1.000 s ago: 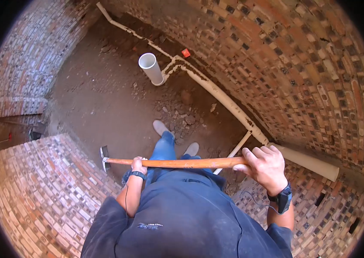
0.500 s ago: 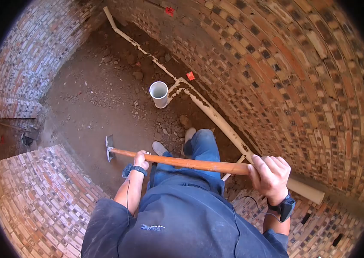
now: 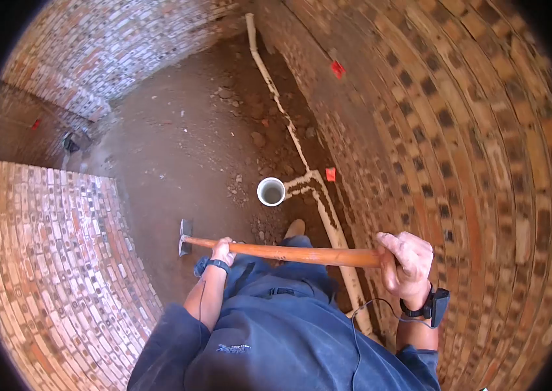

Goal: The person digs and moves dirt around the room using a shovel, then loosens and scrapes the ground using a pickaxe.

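Note:
Both hands hold a mattock [image 3: 302, 253], its orange-brown wooden handle lying nearly level across the front of my body. My left hand [image 3: 223, 251] is wrapped round the handle close to the metal head [image 3: 185, 238], which points to the left above the dirt. Near the thick butt end, my right hand [image 3: 407, 262] is closed round the wood. Ahead of the handle stands an upright white pipe [image 3: 271, 191] with an open round top. I cannot tell whether the mattock head touches the ground.
A cream pipe [image 3: 333, 225], partly covered with soil, runs along the right brick wall [image 3: 471, 163]. Loose rubble [image 3: 266, 229] lies by my foot. Red markers [image 3: 330, 174] sit near that wall. A low brick wall [image 3: 60, 228] rises on the left.
My view has turned, so the pipes and walls appear shifted and the pipe line looks steeper. One shoe is now hidden. Both hands keep their grip on the mattock.

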`<state>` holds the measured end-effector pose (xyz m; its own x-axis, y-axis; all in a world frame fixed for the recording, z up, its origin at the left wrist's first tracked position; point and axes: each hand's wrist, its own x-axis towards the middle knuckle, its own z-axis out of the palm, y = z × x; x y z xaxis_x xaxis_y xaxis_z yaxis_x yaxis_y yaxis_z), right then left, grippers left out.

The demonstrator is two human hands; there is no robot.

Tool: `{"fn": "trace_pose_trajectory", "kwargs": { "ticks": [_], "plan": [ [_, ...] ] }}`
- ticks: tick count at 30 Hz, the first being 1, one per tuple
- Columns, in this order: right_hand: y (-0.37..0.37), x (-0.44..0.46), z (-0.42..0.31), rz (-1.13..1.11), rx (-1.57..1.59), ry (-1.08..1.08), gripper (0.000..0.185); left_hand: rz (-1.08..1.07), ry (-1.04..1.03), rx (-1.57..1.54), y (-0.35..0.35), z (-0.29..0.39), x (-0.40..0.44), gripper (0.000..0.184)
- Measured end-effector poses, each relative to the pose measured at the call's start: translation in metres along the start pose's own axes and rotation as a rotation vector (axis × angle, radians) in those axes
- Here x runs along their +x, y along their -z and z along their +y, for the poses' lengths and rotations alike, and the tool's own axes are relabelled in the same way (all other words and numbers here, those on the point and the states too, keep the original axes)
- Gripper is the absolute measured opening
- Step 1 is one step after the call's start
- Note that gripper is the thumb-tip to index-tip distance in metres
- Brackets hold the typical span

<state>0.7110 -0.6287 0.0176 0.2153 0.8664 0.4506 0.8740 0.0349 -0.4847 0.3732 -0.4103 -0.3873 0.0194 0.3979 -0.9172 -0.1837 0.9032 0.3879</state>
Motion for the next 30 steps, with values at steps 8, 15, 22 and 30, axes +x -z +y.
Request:
{"fn": "trace_pose_trajectory", "kwargs": {
  "ticks": [8,15,22,30],
  "plan": [
    [-0.013,0.07,0.028,-0.014,0.208,0.067,0.03,0.079,-0.015,-0.176,0.029,0.006,0.007,0.009],
    [-0.092,0.129,-0.034,0.011,0.428,0.052,0.012,0.195,-0.077,-0.244,0.078,0.068,0.002,0.005],
    [-0.211,0.196,-0.14,0.151,0.614,-0.045,0.012,0.076,0.054,-0.035,0.145,0.151,0.037,0.009],
    [-0.281,0.326,-0.207,-0.036,0.802,0.05,0.013,-0.334,0.122,-0.22,0.213,0.206,0.08,0.021]
  ]
}}
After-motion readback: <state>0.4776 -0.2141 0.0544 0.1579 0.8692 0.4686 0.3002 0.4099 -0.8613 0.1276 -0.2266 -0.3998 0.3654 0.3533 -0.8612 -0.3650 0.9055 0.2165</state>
